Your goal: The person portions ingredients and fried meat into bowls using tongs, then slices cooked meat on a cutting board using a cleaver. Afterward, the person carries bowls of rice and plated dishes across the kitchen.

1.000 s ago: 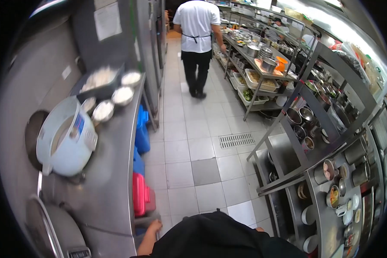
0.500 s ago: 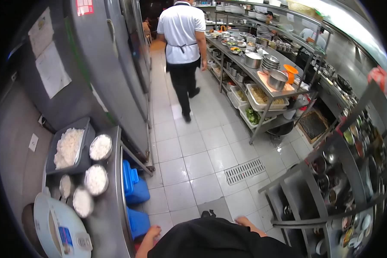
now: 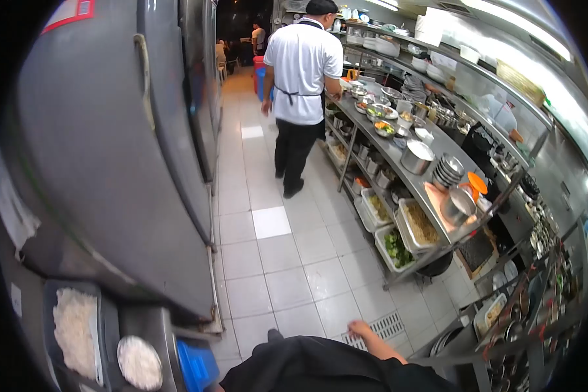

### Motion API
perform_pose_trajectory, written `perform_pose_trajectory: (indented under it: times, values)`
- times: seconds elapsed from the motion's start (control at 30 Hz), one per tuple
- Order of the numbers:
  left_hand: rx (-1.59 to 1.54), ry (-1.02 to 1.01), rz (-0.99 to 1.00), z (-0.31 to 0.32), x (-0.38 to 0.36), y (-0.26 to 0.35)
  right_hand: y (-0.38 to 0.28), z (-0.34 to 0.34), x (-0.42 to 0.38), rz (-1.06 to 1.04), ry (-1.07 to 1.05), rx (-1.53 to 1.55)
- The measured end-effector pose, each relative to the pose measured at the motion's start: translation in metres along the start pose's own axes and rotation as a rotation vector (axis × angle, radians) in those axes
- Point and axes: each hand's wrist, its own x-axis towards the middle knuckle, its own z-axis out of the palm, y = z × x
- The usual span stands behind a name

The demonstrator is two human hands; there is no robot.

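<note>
My right hand (image 3: 359, 329) hangs low in front of my dark clothing, above the tiled floor and beside the metal floor drain (image 3: 384, 328). Nothing shows in it, and its small, loosely bent fingers look a little apart. My left hand is out of the frame below. At the lower left, a grey tub (image 3: 52, 302) of white, rice-like food stands on a metal counter, with a round bowl of similar white food (image 3: 139, 363) beside it.
Ahead, a person (image 3: 300, 78) in a white shirt and dark apron stands by a long steel table (image 3: 431, 193) of pots and bowls. Tall steel fridges (image 3: 98, 144) line the left side. A blue bin (image 3: 196, 367) stands below the counter; a crowded rack (image 3: 503, 340) is at right.
My view has moved forward along the aisle. My left hand has left the frame, while my right hand reaches further out. The person ahead has come to the long table's side.
</note>
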Motion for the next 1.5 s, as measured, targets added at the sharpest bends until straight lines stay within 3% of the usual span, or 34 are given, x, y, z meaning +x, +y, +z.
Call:
perform_pose_trajectory:
  times: [0.03,0.13,0.17,0.2,0.27,0.4,0.5,0.57,0.6,0.63,0.7,0.83,0.97,1.0,1.13,1.23,1.27,1.3,1.4,1.5]
  values:
    - [0.073,-0.013,0.023,-0.045,0.049,0.030,0.014,0.009,0.009,-0.031,-0.021,0.003]
    - [0.126,0.174,0.164,-0.199,0.180,0.158,0.011,0.000,0.012,0.307,-0.088,0.059]
    - [0.094,0.341,0.290,-0.253,0.199,0.202,0.010,-0.005,0.018,0.406,-0.093,0.102]
    - [-0.194,0.338,0.225,-0.306,0.194,0.256,0.001,-0.012,0.029,0.466,-0.092,0.130]
    - [-0.348,0.382,0.349,-0.393,0.232,0.330,-0.027,-0.031,0.064,0.548,-0.096,0.174]
    - [-0.349,0.486,0.416,-0.498,0.302,0.431,-0.118,-0.095,0.175,0.556,-0.147,0.148]
    - [-0.358,0.317,0.272,-0.517,0.347,0.446,-0.215,-0.158,0.283,0.331,-0.224,-0.107]
    - [-0.292,0.173,0.163,-0.523,0.356,0.444,-0.294,-0.210,0.366,-0.095,-0.287,-0.585]
    - [-0.020,0.231,0.196,-0.530,0.330,0.462,-0.347,-0.240,0.408,-0.198,-0.257,-0.684]
    - [0.017,0.203,0.186,-0.534,0.327,0.471,-0.405,-0.275,0.453,-0.242,-0.199,-0.708]
    - [-0.040,0.146,0.126,-0.541,0.343,0.469,-0.537,-0.347,0.522,-0.105,-0.013,-0.358]
    - [-0.131,0.110,0.031,-0.587,0.409,0.496,-0.767,-0.481,0.573,-0.349,0.283,0.047]
    - [-0.143,0.091,0.003,-0.675,0.498,0.549,-0.879,-0.538,0.629,-0.290,0.385,0.257]
    - [-0.135,0.082,0.010,-0.704,0.522,0.566,-0.892,-0.545,0.641,-0.271,0.392,0.262]
    - [-0.027,0.025,0.080,-0.841,0.647,0.653,-0.880,-0.539,0.685,-0.035,0.084,-0.121]
    - [-0.027,0.044,0.166,-0.949,0.774,0.739,-0.844,-0.537,0.696,0.099,0.022,0.125]
    - [-0.248,0.168,0.096,-0.982,0.797,0.783,-0.823,-0.534,0.708,0.170,0.005,0.222]
    - [-0.437,0.249,0.240,-1.012,0.799,0.829,-0.800,-0.533,0.712,0.253,-0.009,0.281]
    - [-0.504,0.334,0.321,-1.072,0.832,0.930,-0.736,-0.527,0.742,0.483,-0.049,0.202]
    - [-0.345,0.262,0.366,-1.093,0.832,1.027,-0.692,-0.531,0.801,0.595,-0.022,0.250]
